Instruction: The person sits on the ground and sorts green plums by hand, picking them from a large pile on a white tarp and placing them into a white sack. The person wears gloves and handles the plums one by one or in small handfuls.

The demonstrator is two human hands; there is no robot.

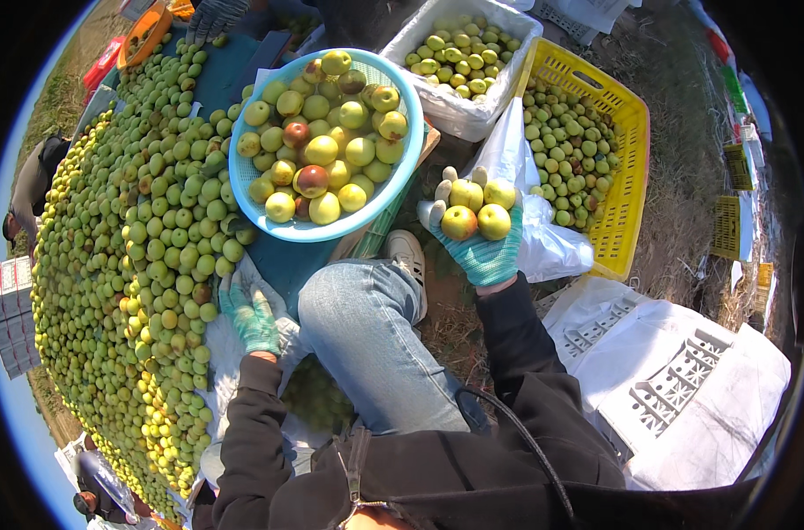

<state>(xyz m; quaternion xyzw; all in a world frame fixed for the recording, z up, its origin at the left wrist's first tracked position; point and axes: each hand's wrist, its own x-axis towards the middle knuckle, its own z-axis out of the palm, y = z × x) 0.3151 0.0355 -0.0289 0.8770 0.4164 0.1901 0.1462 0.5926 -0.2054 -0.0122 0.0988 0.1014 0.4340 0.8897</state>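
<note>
My right hand (483,256), in a teal-palmed knit glove, is palm up with its fingers curled round several green jujubes (459,223), some blushed reddish brown. It is held between a blue basket (241,194) and a yellow crate (633,168). My left hand (250,316), gloved alike, lies against the near edge of a large heap of green jujubes (168,247). Its fingers are stretched out and apart, and I see nothing held in them. The round basket is filled with yellow-green jujubes, a few of them dark red.
A white-lined crate (499,97) of jujubes stands beyond the yellow one. Upturned crates under white sheeting (676,371) lie at right. Another person's gloved hand (215,19) is at the heap's far end, near an orange basket (146,35). My bent knee (340,300) is between my hands.
</note>
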